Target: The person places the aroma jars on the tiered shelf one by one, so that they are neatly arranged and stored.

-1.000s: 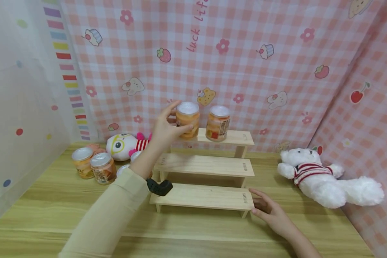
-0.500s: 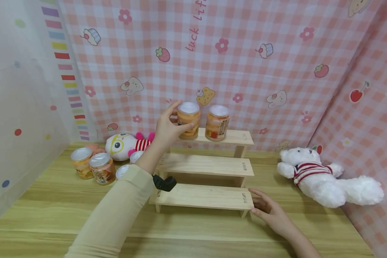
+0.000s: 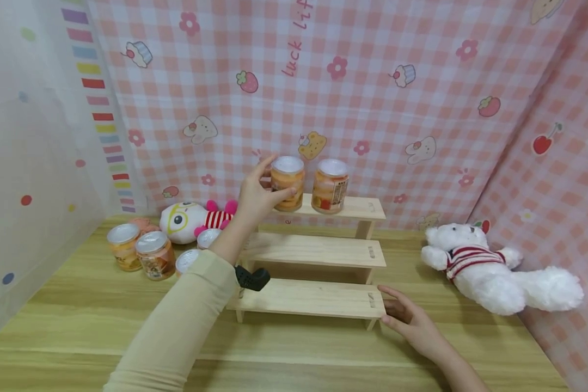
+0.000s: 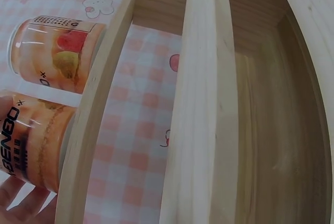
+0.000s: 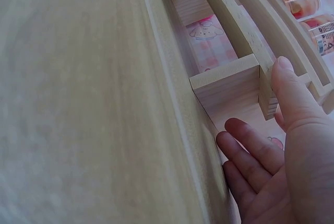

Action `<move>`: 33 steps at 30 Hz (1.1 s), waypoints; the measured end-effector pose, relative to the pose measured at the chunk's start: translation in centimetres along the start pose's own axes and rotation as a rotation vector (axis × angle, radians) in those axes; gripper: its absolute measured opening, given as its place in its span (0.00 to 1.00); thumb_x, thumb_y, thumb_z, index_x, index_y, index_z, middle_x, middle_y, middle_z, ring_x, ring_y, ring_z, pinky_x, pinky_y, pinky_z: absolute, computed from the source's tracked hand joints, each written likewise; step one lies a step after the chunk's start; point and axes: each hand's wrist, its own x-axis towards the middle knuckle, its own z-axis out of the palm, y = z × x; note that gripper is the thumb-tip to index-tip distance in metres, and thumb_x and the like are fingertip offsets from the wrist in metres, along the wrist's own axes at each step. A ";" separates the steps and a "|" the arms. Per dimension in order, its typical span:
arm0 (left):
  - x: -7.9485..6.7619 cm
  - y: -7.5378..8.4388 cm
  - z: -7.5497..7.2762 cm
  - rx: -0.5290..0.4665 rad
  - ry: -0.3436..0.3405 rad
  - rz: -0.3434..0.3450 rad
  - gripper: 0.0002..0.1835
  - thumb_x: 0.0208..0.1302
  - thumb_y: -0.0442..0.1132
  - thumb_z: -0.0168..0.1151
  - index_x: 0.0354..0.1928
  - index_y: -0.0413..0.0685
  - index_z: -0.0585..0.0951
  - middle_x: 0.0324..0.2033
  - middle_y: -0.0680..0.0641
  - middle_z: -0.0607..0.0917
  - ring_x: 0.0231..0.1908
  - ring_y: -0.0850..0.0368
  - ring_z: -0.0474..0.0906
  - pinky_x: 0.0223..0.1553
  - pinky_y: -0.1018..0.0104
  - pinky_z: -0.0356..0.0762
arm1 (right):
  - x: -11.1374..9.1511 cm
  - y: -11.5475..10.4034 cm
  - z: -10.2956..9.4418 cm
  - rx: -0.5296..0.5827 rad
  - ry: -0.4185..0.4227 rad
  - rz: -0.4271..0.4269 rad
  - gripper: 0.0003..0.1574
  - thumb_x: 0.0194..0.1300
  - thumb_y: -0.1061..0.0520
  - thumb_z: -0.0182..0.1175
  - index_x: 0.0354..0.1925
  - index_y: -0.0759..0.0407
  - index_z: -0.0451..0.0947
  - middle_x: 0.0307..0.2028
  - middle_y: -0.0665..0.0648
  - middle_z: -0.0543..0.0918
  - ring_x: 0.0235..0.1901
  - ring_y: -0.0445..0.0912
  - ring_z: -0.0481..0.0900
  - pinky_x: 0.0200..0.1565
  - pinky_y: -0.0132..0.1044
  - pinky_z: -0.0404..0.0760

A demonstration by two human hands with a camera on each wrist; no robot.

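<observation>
My left hand (image 3: 259, 196) grips a jar of orange fruit (image 3: 288, 185) with a silvery lid, at the left of the top step of a three-step wooden display stand (image 3: 313, 296). Thumb and fingers wrap the jar's side; in the left wrist view its labelled lower part (image 4: 39, 135) sits at the board's edge. A second fruit jar (image 3: 330, 188) stands upright just to its right, a narrow gap between them. Down at the lowest step's right end, my right hand (image 3: 414, 324) holds the board between thumb and index finger, other fingers (image 5: 250, 151) loosely bent below.
Several more fruit jars (image 3: 155, 258) stand on the wooden table (image 3: 68, 337) at left, some partly behind the left arm. A white plush toy (image 3: 181, 223) lies behind them. At right lies a white teddy bear (image 3: 475, 264). A checked pink curtain (image 3: 362, 109) hangs behind the stand.
My left hand has shifted slightly right with the jar, bringing it closer to the second jar on the top step. My right hand stays at the lowest step's end.
</observation>
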 end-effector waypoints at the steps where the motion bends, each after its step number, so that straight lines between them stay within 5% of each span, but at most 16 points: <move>1: 0.0 0.0 0.0 -0.004 -0.006 0.001 0.42 0.51 0.36 0.75 0.69 0.51 0.67 0.49 0.43 0.77 0.42 0.46 0.76 0.44 0.59 0.76 | 0.0 0.0 0.0 0.001 0.001 0.001 0.35 0.67 0.68 0.56 0.68 0.73 0.55 0.52 0.78 0.74 0.50 0.40 0.77 0.48 0.30 0.76; 16: -1.3 -0.1 -2.0 -0.110 -0.111 -0.111 0.46 0.56 0.41 0.72 0.73 0.63 0.57 0.61 0.43 0.70 0.56 0.46 0.71 0.53 0.55 0.75 | 0.0 -0.1 0.0 0.007 0.001 0.006 0.36 0.66 0.68 0.56 0.68 0.73 0.55 0.52 0.78 0.74 0.50 0.39 0.77 0.48 0.30 0.76; 25: -3.9 -0.2 -4.3 -0.030 -0.045 -0.008 0.43 0.56 0.40 0.72 0.72 0.59 0.61 0.60 0.41 0.72 0.58 0.45 0.70 0.56 0.52 0.71 | 0.1 -0.1 0.0 0.005 -0.002 -0.012 0.35 0.66 0.69 0.56 0.67 0.74 0.55 0.52 0.78 0.74 0.50 0.40 0.77 0.49 0.29 0.76; 33: -6.2 -0.5 -6.5 -0.016 0.001 0.017 0.42 0.57 0.38 0.71 0.72 0.53 0.61 0.59 0.43 0.74 0.59 0.45 0.69 0.59 0.48 0.67 | 0.0 -0.1 0.0 0.000 -0.005 -0.014 0.35 0.66 0.69 0.56 0.68 0.73 0.55 0.52 0.78 0.74 0.50 0.40 0.77 0.49 0.29 0.76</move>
